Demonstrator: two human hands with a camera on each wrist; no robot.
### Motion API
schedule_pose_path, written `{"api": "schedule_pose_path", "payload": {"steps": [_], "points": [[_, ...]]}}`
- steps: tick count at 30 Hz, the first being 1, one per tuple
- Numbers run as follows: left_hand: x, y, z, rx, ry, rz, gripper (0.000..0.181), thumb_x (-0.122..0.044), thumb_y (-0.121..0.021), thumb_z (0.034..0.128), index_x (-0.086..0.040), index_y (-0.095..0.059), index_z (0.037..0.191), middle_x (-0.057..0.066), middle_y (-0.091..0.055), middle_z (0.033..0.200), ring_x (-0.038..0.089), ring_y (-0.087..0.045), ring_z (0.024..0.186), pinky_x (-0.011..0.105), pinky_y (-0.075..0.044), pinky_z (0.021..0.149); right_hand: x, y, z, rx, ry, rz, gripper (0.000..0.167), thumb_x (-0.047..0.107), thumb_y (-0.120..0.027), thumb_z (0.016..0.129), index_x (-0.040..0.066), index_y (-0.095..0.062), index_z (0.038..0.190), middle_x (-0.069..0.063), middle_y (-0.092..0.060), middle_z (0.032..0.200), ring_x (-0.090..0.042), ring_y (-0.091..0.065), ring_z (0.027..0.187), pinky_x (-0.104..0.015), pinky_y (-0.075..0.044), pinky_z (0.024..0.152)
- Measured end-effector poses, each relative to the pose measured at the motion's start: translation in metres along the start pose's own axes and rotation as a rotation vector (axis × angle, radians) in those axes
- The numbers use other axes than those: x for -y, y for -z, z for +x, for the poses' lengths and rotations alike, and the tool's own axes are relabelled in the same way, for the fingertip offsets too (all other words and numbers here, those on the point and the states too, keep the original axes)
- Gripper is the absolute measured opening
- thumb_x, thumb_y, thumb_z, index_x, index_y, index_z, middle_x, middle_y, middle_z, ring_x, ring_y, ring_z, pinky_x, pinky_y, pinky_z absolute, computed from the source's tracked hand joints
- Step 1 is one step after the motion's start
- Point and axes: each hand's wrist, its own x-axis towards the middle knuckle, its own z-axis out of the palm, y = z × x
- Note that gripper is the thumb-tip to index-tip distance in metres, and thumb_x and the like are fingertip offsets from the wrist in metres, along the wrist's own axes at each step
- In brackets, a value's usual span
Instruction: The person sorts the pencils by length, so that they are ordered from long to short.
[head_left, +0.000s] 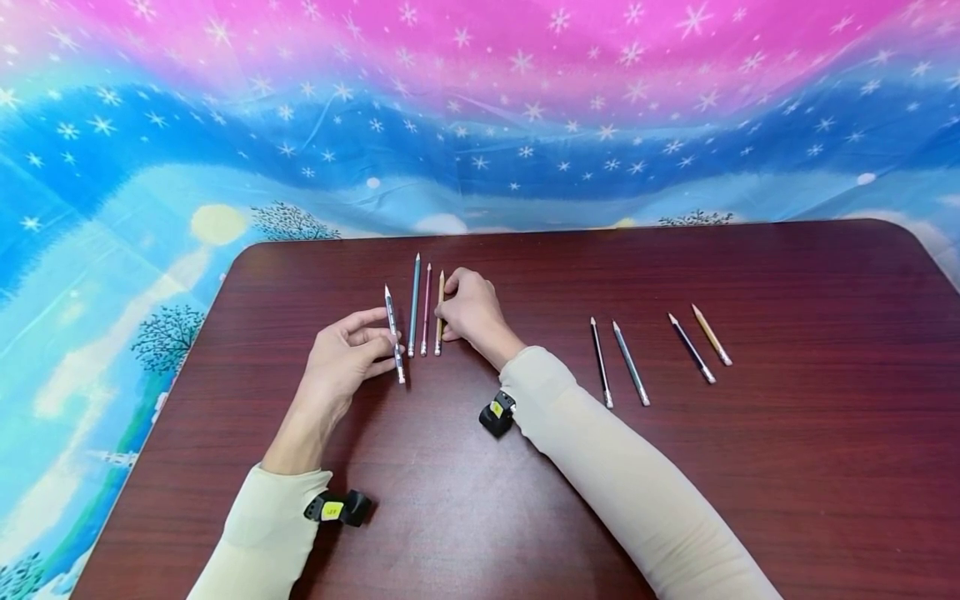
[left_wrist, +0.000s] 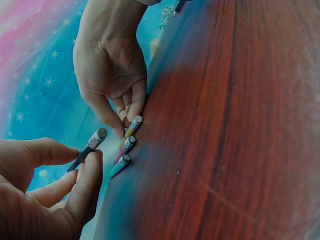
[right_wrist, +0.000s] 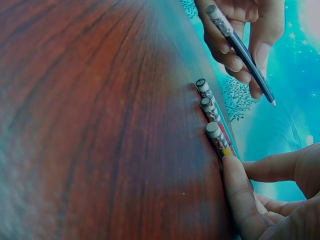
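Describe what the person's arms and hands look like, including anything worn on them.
The left hand and right hand wear no gloves. A plain, pale cream left sleeve and matching right sleeve reach the wrists. A small, boxy black left camera and right camera sit at the cuffs, each with a yellow label too small to read.

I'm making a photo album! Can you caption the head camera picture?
Left hand holds a dark pencil while the right hand touches a yellow pencil beside a pink pencil.

A tabletop set-up, room type unclear, shown by a snowflake-printed cloth hanging behind a wood-grain table.
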Motion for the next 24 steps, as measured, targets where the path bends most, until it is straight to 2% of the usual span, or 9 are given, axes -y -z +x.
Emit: {"api": "schedule_pose_path", "payload": {"steps": [24], "points": [[0.0022, 0.0002, 0.0020, 0.004, 0.002, 0.002, 0.054, 0.003, -0.059, 0.0990, 0.003, -0.048, 0.152, -0.007, -0.074, 0.088, 0.006, -0.074, 0.083, 0.023, -0.063, 0.077, 0.0004, -0.0001, 0.0006, -0.003, -0.005, -0.020, 0.028, -0.003, -0.070, 0.095, -0.001, -0.059, 0.120, -0.021, -0.067, 0.113, -0.013, -0.063, 0.047, -0.028, -0.062, 0.053]]}}
